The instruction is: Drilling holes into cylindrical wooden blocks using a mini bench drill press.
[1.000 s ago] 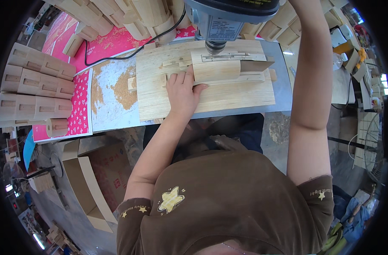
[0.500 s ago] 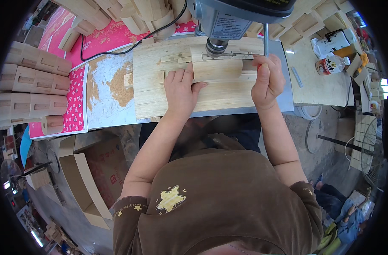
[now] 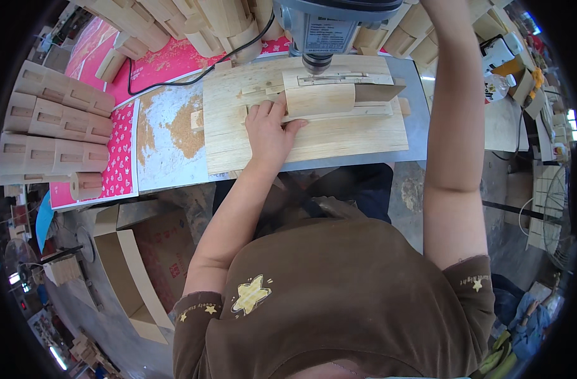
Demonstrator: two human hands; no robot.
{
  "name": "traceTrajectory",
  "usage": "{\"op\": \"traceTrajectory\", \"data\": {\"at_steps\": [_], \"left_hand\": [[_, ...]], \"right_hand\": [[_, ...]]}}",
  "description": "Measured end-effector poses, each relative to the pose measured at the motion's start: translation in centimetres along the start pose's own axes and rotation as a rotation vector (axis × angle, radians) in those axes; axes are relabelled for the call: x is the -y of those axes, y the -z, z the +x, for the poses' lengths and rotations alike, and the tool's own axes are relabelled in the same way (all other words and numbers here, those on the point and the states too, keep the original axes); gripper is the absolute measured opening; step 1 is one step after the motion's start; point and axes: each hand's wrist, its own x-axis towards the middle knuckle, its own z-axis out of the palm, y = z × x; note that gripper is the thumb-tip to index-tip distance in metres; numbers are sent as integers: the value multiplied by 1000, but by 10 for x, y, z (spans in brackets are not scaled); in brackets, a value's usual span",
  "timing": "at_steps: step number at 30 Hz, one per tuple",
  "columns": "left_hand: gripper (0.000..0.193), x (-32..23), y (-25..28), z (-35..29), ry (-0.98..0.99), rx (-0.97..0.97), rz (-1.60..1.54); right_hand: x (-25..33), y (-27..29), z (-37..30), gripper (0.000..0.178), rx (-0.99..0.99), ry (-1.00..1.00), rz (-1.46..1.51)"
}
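Note:
A pale wooden block (image 3: 320, 100) with a curved near face lies in a jig on a flat wooden board (image 3: 339, 140). A narrow slotted strip (image 3: 339, 79) runs along its far side. My left hand (image 3: 267, 126) holds the block's left end, its index finger against the end and its thumb along the near edge. Just above the strip is the chuck (image 3: 317, 62) of a grey-blue drill press (image 3: 329, 28). My right arm stretches far forward, and only part of my right hand (image 3: 441, 7) shows at the top edge, its fingers out of sight.
Slotted wooden pieces (image 3: 58, 123) are stacked at the left, and more stand behind the drill. Sawdust (image 3: 184, 129) lies left of the board. A black cable (image 3: 168, 82) crosses the pink sheet. A plastic bottle (image 3: 498, 85) stands at the right; an open carton (image 3: 137, 265) sits on the floor.
My right hand has left the drill's lever area beside the block and reached forward and up to the top edge. My left hand stays at the block.

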Motion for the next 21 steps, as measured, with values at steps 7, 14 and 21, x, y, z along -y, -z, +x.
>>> {"op": "traceTrajectory", "data": {"at_steps": [7, 14, 21], "left_hand": [[47, 14, 0, 3, 182, 69, -370], [35, 23, 41, 11, 77, 142, -363], [25, 66, 131, -11, 539, 48, -677]], "right_hand": [[-55, -8, -55, 24, 59, 167, 6], [-99, -4, -168, 27, 434, 175, -352], [-95, -3, -170, 30, 422, 169, -366]]}}
